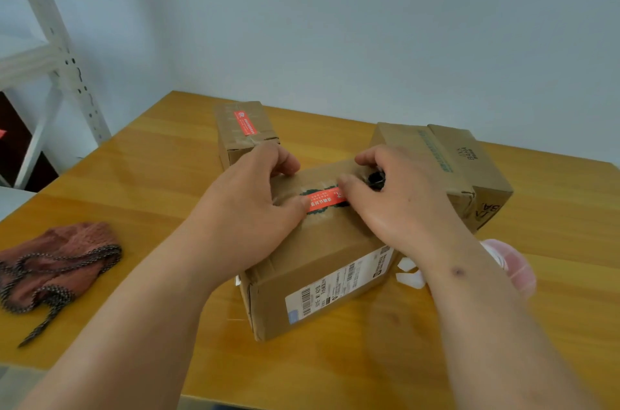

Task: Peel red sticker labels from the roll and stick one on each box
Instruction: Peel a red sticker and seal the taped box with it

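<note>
The near cardboard box (322, 275) lies in front of me with a red sticker (323, 201) across its taped top seam. My left hand (245, 218) lies on the box top, thumb pressing the sticker's left end, fingers curled over the far edge. The thumb of my right hand (396, 205) presses the sticker's right end, with the fingers bent above a small dark thing I cannot identify. A second box (241, 148) at the back left carries its own red sticker (245, 122). The third box (469, 168), back right, shows none. The pink sticker roll (516, 265) sits behind my right forearm.
White backing scraps (409, 277) lie on the wooden table (151, 174) beside the near box. A reddish pouch with a metal chain (57, 268) sits at the left. A grey metal shelf frame (57, 50) stands off the table's left edge, a pale wall behind.
</note>
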Demonstrator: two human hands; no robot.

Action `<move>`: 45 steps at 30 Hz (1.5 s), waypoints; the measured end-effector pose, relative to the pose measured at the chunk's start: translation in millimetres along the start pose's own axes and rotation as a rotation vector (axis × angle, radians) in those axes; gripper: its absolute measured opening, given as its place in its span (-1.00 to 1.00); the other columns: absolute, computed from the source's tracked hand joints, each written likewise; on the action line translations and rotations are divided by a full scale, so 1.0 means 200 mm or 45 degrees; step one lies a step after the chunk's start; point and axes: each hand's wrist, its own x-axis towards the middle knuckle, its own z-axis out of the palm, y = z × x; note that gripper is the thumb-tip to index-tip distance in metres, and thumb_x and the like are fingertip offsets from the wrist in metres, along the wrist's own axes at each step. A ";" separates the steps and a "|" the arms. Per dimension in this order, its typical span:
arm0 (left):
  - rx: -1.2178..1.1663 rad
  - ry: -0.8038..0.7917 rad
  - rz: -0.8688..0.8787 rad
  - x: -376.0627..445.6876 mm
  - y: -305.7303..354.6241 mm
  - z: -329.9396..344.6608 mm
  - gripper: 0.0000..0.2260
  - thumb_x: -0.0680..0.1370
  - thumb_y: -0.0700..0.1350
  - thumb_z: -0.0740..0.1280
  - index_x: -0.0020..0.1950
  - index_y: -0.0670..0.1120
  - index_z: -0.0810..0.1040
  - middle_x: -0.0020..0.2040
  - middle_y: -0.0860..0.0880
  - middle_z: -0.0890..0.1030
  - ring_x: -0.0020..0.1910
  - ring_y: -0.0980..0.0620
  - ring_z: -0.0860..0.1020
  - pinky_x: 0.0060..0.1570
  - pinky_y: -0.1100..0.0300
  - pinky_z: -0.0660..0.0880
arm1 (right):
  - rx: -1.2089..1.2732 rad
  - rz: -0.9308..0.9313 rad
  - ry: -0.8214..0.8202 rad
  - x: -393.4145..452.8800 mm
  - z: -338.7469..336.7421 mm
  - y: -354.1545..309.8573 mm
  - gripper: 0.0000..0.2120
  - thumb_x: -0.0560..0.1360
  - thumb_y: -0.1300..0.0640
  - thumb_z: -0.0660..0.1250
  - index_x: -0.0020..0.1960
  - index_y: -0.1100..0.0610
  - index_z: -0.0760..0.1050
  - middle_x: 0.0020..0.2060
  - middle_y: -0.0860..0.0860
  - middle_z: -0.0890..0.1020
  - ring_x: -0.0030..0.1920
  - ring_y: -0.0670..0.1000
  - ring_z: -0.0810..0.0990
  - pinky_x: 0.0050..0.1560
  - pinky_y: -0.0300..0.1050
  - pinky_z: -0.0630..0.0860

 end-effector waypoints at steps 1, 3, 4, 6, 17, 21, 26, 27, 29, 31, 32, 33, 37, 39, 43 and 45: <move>-0.004 -0.016 -0.002 0.00 -0.01 0.00 -0.76 0.50 -0.07 0.40 0.08 0.18 0.46 0.02 0.26 0.51 0.06 0.30 0.47 -0.01 0.37 0.41 | -0.019 -0.012 -0.020 0.00 0.00 0.00 -0.67 0.52 -0.13 0.24 0.25 -0.09 0.40 0.17 -0.12 0.46 0.20 -0.05 0.39 0.20 -0.07 0.40; -0.116 -0.052 -0.052 0.01 -0.02 -0.03 -0.71 0.50 -0.19 0.36 0.08 0.18 0.49 0.05 0.22 0.55 0.08 0.25 0.51 0.10 0.15 0.51 | -0.007 -0.019 -0.025 0.00 -0.01 0.01 -0.72 0.55 -0.05 0.23 0.25 -0.08 0.41 0.16 -0.13 0.45 0.19 -0.08 0.38 0.13 -0.18 0.36; -0.163 -0.058 -0.079 0.01 -0.02 -0.03 -0.69 0.50 -0.24 0.33 0.08 0.18 0.50 0.06 0.21 0.57 0.08 0.22 0.53 0.12 0.08 0.53 | 0.021 -0.008 -0.015 -0.01 -0.01 0.01 -0.74 0.56 -0.04 0.22 0.24 -0.07 0.42 0.14 -0.13 0.45 0.17 -0.10 0.38 0.05 -0.24 0.33; -0.186 -0.025 -0.071 0.01 -0.02 -0.03 -0.71 0.51 -0.24 0.33 0.07 0.14 0.51 0.05 0.20 0.59 0.08 0.22 0.54 0.15 0.08 0.52 | 0.048 0.012 -0.014 -0.01 -0.01 0.01 -0.71 0.52 -0.14 0.23 0.20 -0.07 0.44 0.08 -0.15 0.44 0.14 -0.09 0.39 0.01 -0.22 0.36; -0.156 0.067 -0.011 -0.01 -0.03 0.00 -0.74 0.50 -0.22 0.36 0.08 0.12 0.51 0.02 0.21 0.58 0.07 0.30 0.52 0.10 0.26 0.46 | 0.034 0.002 0.009 -0.02 0.00 0.01 -0.79 0.61 0.12 0.11 0.15 -0.03 0.46 0.05 -0.14 0.41 0.10 -0.09 0.41 0.02 -0.23 0.39; -0.130 0.129 -0.054 -0.03 -0.02 -0.01 -0.77 0.54 -0.18 0.32 0.08 0.15 0.50 0.01 0.23 0.55 0.04 0.26 0.51 -0.09 0.30 0.43 | 0.070 0.001 0.011 -0.03 -0.01 0.02 -0.83 0.56 -0.06 0.22 0.11 -0.06 0.45 0.03 -0.16 0.42 0.05 -0.14 0.40 -0.17 -0.43 0.26; 0.092 0.020 -0.027 -0.08 -0.02 -0.01 -0.71 0.41 0.22 0.37 0.07 0.18 0.47 0.07 0.33 0.43 0.07 0.24 0.41 -0.08 0.41 0.33 | 0.076 -0.025 -0.020 -0.03 -0.02 0.03 -0.82 0.57 0.02 0.24 0.17 -0.07 0.45 0.09 -0.16 0.43 -0.07 -0.26 0.41 -0.23 -0.51 0.29; 0.100 0.009 -0.032 -0.08 -0.02 -0.01 -0.67 0.39 0.26 0.36 0.08 0.18 0.47 0.10 0.33 0.43 0.11 0.23 0.40 -0.05 0.42 0.32 | 0.087 -0.020 -0.030 -0.03 -0.02 0.03 -0.81 0.58 0.04 0.22 0.18 -0.08 0.45 0.10 -0.16 0.43 -0.11 -0.29 0.39 -0.25 -0.53 0.31; 0.081 -0.035 -0.054 -0.08 -0.02 -0.03 -0.54 0.30 0.37 0.32 0.10 0.19 0.46 0.18 0.32 0.42 0.19 0.22 0.38 0.02 0.37 0.34 | 0.081 -0.018 -0.048 -0.03 -0.03 0.03 -0.81 0.55 -0.03 0.25 0.17 -0.10 0.44 0.09 -0.17 0.43 -0.07 -0.24 0.40 -0.27 -0.48 0.29; 0.115 -0.117 -0.066 -0.09 -0.01 -0.05 -0.38 0.20 0.46 0.27 0.18 0.21 0.43 0.28 0.32 0.36 0.26 0.22 0.33 0.11 0.27 0.35 | 0.070 -0.011 -0.060 -0.04 -0.03 0.03 -0.79 0.53 -0.07 0.28 0.15 -0.11 0.44 0.06 -0.19 0.43 -0.04 -0.23 0.39 -0.27 -0.46 0.23; 0.171 -0.186 -0.061 -0.10 -0.01 -0.06 -0.29 0.17 0.49 0.27 0.25 0.23 0.39 0.34 0.32 0.29 0.32 0.23 0.27 0.16 0.24 0.33 | 0.074 0.000 -0.053 -0.04 -0.03 0.03 -0.80 0.54 -0.03 0.27 0.16 -0.12 0.44 0.06 -0.19 0.43 -0.08 -0.24 0.40 -0.28 -0.46 0.22; 0.247 -0.267 -0.052 -0.11 0.01 -0.07 -0.18 0.14 0.52 0.28 0.34 0.23 0.32 0.40 0.33 0.20 0.38 0.23 0.19 0.22 0.21 0.30 | 0.089 0.018 -0.037 -0.04 -0.04 0.04 -0.81 0.56 0.03 0.24 0.17 -0.11 0.44 0.05 -0.19 0.43 -0.13 -0.28 0.39 -0.29 -0.47 0.22; 0.480 -0.416 -0.028 -0.12 0.00 -0.10 0.01 0.15 0.41 0.47 0.50 0.27 0.07 0.45 0.39 -0.07 0.49 0.16 -0.02 0.41 0.03 0.21 | 0.188 0.141 0.023 -0.05 -0.05 0.05 -0.80 0.60 0.06 0.16 0.18 -0.10 0.44 0.00 -0.19 0.43 -0.19 -0.29 0.40 -0.36 -0.44 0.26; 0.372 -0.335 -0.020 -0.12 -0.02 -0.10 -0.13 0.22 0.26 0.54 0.45 0.29 0.21 0.43 0.36 0.07 0.41 0.18 0.20 0.31 0.15 0.35 | 0.199 0.133 0.008 -0.07 -0.07 0.05 -0.77 0.58 -0.04 0.20 0.22 -0.09 0.43 0.03 -0.18 0.44 -0.09 -0.22 0.41 -0.30 -0.45 0.19; -0.330 0.027 -0.167 -0.09 -0.07 -0.16 -0.63 0.38 -0.01 0.51 0.13 0.24 0.53 0.09 0.14 0.63 -0.05 0.20 0.61 -0.12 0.27 0.49 | 0.355 0.136 -0.005 -0.11 -0.11 0.04 -0.64 0.51 -0.17 0.26 0.27 -0.09 0.41 0.11 -0.19 0.48 0.10 -0.17 0.42 -0.14 -0.33 0.29; -0.322 0.045 -0.196 -0.07 -0.10 -0.18 -0.71 0.39 0.01 0.50 0.06 0.21 0.56 0.01 0.06 0.64 -0.04 0.15 0.61 -0.12 0.17 0.51 | 0.360 0.125 -0.005 -0.12 -0.11 0.04 -0.61 0.50 -0.15 0.29 0.29 -0.09 0.40 0.16 -0.18 0.49 0.14 -0.18 0.43 0.00 -0.27 0.31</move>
